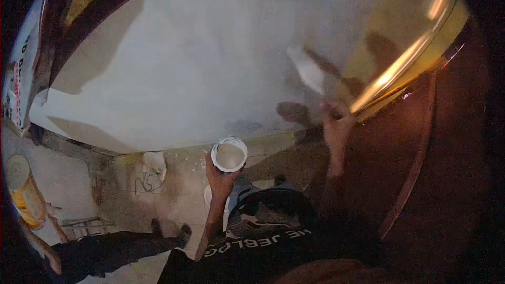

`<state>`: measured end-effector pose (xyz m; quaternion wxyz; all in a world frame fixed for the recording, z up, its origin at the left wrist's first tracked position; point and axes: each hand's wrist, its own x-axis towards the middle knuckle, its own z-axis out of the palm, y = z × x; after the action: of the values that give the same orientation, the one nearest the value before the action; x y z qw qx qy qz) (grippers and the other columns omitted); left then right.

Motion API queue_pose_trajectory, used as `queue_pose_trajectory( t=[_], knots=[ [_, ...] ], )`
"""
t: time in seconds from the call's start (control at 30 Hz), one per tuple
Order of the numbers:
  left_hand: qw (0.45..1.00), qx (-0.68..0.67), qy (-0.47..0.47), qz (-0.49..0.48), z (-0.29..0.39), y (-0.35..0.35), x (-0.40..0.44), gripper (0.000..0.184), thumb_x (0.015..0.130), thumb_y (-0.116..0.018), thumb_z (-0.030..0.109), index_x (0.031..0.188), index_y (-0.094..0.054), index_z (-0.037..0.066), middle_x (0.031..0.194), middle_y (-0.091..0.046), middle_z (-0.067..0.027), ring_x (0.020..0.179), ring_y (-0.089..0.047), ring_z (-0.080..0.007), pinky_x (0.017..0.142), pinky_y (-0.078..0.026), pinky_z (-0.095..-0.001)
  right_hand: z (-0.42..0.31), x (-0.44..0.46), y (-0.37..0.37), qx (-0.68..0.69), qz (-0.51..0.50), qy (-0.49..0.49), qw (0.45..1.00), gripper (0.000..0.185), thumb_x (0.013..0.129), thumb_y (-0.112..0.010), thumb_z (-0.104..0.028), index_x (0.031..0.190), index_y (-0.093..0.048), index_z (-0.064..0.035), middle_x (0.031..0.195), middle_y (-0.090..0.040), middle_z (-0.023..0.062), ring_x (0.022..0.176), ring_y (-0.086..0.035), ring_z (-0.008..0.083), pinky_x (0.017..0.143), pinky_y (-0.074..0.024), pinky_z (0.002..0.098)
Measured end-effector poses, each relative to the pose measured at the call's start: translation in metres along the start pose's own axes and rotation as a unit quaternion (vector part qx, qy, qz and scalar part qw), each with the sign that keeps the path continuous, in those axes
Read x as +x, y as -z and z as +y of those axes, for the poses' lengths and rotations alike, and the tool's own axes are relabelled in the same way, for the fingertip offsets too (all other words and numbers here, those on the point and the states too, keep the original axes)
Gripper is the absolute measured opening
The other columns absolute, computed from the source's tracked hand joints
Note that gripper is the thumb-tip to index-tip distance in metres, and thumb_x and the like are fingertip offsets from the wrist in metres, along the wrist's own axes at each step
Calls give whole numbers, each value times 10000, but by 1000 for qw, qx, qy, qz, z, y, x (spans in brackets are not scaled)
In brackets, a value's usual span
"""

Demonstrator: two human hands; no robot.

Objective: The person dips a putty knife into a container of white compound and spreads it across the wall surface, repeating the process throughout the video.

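Observation:
My left hand (pixel 223 176) grips a round white tub (pixel 214 159) from below and the side, its open top facing up. A pale, smooth paste (pixel 229 155) lies inside the tub. To the right and higher up, my right hand (pixel 337 122) is closed around a putty knife (pixel 309 71), its pale blade slanting up and left against the wall. Motion smears both the blade and the fingers, so contact with the surface cannot be made out. The wall (pixel 194 63) is coated whitish, with a yellowish part on the right.
Another person's dark-clothed legs (pixel 115 252) and hand (pixel 52 262) are at lower left, near a yellow bucket-like container (pixel 27 202). A printed bag (pixel 20 92) stands at the left edge. A white sack-like item (pixel 154 164) lies on the spattered floor. Bright light streaks the reddish-brown surface's edge at right.

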<state>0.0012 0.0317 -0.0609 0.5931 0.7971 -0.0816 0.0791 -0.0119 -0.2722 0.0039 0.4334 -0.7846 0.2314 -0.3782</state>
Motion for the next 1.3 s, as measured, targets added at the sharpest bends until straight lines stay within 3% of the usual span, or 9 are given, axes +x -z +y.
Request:
queue_pose_trajectory(
  t=[0.23,0.43,0.6,0.7,0.77,0.9,1.03,1.23,1.3],
  knots=[
    [999,-30,-9,-11,-7,1,1,778,614,-878,144,1261,-463,22,1198,-545,-135,1116,-550,-270,958,-443,-407,-39,55,9,160,145,83,973,213,869,-695,-179,935,-648,19,908,-692,107,844,-641,204,804,-488,345],
    [1000,-5,4,-3,-4,-1,0,734,627,-865,123,1238,-473,15,1178,-554,-129,1107,-555,-254,954,-451,-393,71,-9,-83,-118,-25,-15,993,230,907,-608,-204,1028,-639,-11,907,-674,208,882,-657,400,757,-497,447],
    [998,44,-12,-39,-27,4,1,744,636,-865,138,1241,-450,19,1198,-550,-138,1107,-570,-256,925,-480,-398,165,-67,-93,-99,-120,-42,987,258,873,-672,-220,959,-658,23,825,-672,161,792,-655,294,732,-492,419],
    [998,1,-6,-60,-49,3,2,779,635,-872,149,1260,-426,14,1223,-537,-152,1116,-570,-261,915,-491,-394,67,-53,-54,-139,-87,-85,983,235,864,-693,-211,933,-669,13,812,-669,136,784,-650,252,719,-489,392],
    [998,-12,5,-66,-52,4,1,786,617,-877,159,1257,-443,15,1188,-549,-145,1103,-566,-266,929,-470,-395,33,-34,-39,-55,-11,-7,998,265,858,-681,-231,991,-679,-3,938,-684,189,861,-672,334,792,-497,406],
    [996,-73,-5,-57,-52,3,3,820,583,-877,150,1269,-452,8,1180,-558,-147,1101,-561,-271,942,-453,-397,-67,6,-18,34,123,165,978,189,857,-691,-181,947,-662,-18,901,-683,156,856,-672,246,769,-498,366],
    [996,-37,-14,-81,-22,8,10,828,567,-864,106,1272,-442,2,1210,-555,-144,1119,-559,-266,955,-455,-389,-105,29,-22,13,132,205,970,181,851,-697,-174,931,-653,-18,878,-679,157,838,-673,251,754,-496,346],
    [997,-68,-16,-33,-32,-1,2,805,607,-872,122,1272,-432,11,1205,-556,-144,1113,-571,-262,942,-470,-383,39,-5,-66,-126,41,103,986,204,857,-649,-174,990,-647,-20,879,-662,208,824,-661,375,716,-497,451],
    [999,-27,13,-29,-40,-2,0,811,623,-877,135,1287,-425,14,1237,-534,-147,1128,-563,-266,947,-469,-389,66,-23,-69,-228,-111,-81,964,281,880,-639,-223,1038,-657,9,876,-673,191,858,-662,332,741,-513,398]
  ],
)
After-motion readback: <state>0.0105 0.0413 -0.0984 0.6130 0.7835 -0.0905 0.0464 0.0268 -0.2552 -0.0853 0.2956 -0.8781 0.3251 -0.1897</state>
